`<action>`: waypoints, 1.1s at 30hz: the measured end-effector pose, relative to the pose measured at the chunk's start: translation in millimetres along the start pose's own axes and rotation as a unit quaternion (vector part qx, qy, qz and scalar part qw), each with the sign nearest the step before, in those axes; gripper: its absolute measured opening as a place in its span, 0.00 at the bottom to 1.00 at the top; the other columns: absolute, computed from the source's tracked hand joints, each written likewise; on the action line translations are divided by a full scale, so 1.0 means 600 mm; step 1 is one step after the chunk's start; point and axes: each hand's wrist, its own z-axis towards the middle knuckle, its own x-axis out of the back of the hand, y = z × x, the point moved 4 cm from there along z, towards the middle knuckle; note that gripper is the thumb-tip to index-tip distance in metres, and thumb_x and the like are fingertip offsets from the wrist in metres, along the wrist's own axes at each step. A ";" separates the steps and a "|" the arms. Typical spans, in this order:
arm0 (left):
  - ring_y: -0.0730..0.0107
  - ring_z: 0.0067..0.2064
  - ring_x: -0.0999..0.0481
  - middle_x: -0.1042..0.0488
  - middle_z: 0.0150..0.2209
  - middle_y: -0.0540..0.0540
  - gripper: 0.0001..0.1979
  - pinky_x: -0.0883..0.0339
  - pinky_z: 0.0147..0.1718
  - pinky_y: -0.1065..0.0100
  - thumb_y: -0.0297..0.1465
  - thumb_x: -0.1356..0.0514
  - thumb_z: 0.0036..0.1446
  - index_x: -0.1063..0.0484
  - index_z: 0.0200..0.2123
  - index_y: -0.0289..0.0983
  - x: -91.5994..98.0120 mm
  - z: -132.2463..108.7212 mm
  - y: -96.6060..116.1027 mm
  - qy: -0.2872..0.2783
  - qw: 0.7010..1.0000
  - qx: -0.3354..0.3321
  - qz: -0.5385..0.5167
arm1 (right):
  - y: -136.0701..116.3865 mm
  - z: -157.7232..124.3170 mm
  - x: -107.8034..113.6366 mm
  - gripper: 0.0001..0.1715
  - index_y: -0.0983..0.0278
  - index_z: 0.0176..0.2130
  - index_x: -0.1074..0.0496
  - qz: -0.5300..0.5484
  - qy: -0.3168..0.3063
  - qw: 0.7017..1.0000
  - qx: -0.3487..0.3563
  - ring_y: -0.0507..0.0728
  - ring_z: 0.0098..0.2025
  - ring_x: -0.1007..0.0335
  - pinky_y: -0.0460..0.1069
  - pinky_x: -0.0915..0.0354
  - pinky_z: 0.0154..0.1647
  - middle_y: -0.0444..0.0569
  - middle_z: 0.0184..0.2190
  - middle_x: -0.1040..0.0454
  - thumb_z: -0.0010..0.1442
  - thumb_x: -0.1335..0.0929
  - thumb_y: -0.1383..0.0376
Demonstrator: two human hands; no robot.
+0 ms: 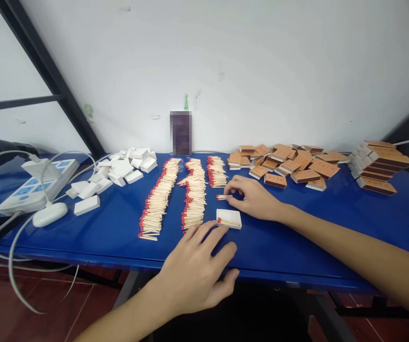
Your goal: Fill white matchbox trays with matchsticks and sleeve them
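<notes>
Few matches (221, 197), red heads L, pinched betw. thumb & fingertips of R hand (256, 197), just above/behind open white tray (228, 214). L hand (199, 266) open, fingers spread, tips by tray's near edge; contact: can't tell.

Surface: blue table (115, 237), glossy, against white wall (261, 71) w/ scuffs & green marks. Floor (65, 304): red tile. Black frame bars (44, 61) upper L.

Containers: open tray holds a few matches along near side. Match rows L of it: long (160, 199), mid (195, 194), short (217, 172). Far L: heap of white trays (121, 168), nr power strip (21, 192). R: loose orange-brown boxes (290, 164); far R: stacked boxes (378, 164), white ends L.

Labels: print on box tops too small to read; dark panel (181, 133) at wall pixelated.
</notes>
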 end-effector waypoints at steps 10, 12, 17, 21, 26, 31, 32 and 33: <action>0.48 0.60 0.33 0.29 0.56 0.37 0.15 0.35 0.58 0.48 0.35 0.45 0.64 0.28 0.50 0.35 -0.002 0.000 0.001 -0.004 1.000 -0.004 -0.001 | -0.003 0.000 0.001 0.06 0.63 0.34 0.27 0.002 -0.003 1.000 0.000 0.53 0.31 0.37 0.49 0.42 0.34 0.46 0.31 0.32 0.60 0.34 0.64; 0.48 0.60 0.33 0.29 0.55 0.37 0.15 0.35 0.58 0.48 0.35 0.45 0.64 0.28 0.50 0.35 -0.003 0.000 0.000 -0.006 1.000 -0.004 -0.002 | -0.003 0.000 0.001 0.07 0.63 0.33 0.27 0.004 -0.002 1.000 0.002 0.53 0.31 0.37 0.49 0.42 0.33 0.46 0.31 0.32 0.61 0.33 0.63; 0.48 0.60 0.33 0.29 0.56 0.37 0.15 0.35 0.58 0.48 0.35 0.45 0.64 0.28 0.50 0.35 -0.003 0.001 0.000 -0.002 1.000 -0.003 -0.003 | -0.002 0.000 0.000 0.08 0.63 0.34 0.26 0.012 -0.001 1.000 0.009 0.53 0.31 0.36 0.49 0.41 0.33 0.47 0.31 0.31 0.61 0.33 0.62; 0.48 0.60 0.33 0.29 0.56 0.37 0.15 0.35 0.57 0.49 0.35 0.45 0.64 0.28 0.50 0.35 -0.003 0.001 -0.001 -0.001 1.000 -0.002 -0.001 | -0.003 0.000 0.000 0.08 0.63 0.33 0.26 0.016 0.000 1.000 0.014 0.53 0.31 0.36 0.48 0.41 0.33 0.47 0.30 0.31 0.61 0.33 0.62; 0.48 0.60 0.32 0.29 0.55 0.37 0.15 0.35 0.58 0.48 0.35 0.45 0.64 0.28 0.50 0.35 -0.002 0.001 0.000 -0.003 1.000 -0.005 0.000 | -0.005 -0.001 0.001 0.07 0.62 0.33 0.26 0.018 -0.001 1.000 0.021 0.53 0.30 0.36 0.48 0.42 0.33 0.46 0.30 0.31 0.61 0.33 0.62; 0.49 0.60 0.33 0.29 0.55 0.37 0.15 0.35 0.58 0.48 0.35 0.45 0.64 0.28 0.50 0.35 -0.001 0.000 0.001 -0.004 1.000 -0.004 0.001 | -0.002 0.000 0.002 0.09 0.63 0.36 0.26 0.026 0.005 1.000 0.007 0.54 0.31 0.36 0.49 0.41 0.33 0.47 0.30 0.31 0.62 0.34 0.62; 0.49 0.60 0.32 0.29 0.55 0.37 0.15 0.35 0.58 0.48 0.35 0.45 0.64 0.28 0.50 0.35 -0.001 0.000 0.001 -0.003 1.000 -0.004 0.001 | 0.000 0.000 0.003 0.10 0.64 0.38 0.25 0.024 0.009 1.000 -0.001 0.54 0.31 0.36 0.50 0.41 0.34 0.47 0.30 0.31 0.62 0.34 0.62; 0.49 0.60 0.32 0.29 0.56 0.37 0.15 0.35 0.58 0.48 0.35 0.45 0.64 0.28 0.50 0.35 -0.001 0.000 0.001 -0.002 1.000 -0.005 0.001 | 0.002 0.000 0.004 0.12 0.64 0.41 0.25 0.019 0.013 1.000 -0.010 0.55 0.31 0.35 0.50 0.40 0.34 0.47 0.31 0.31 0.63 0.35 0.62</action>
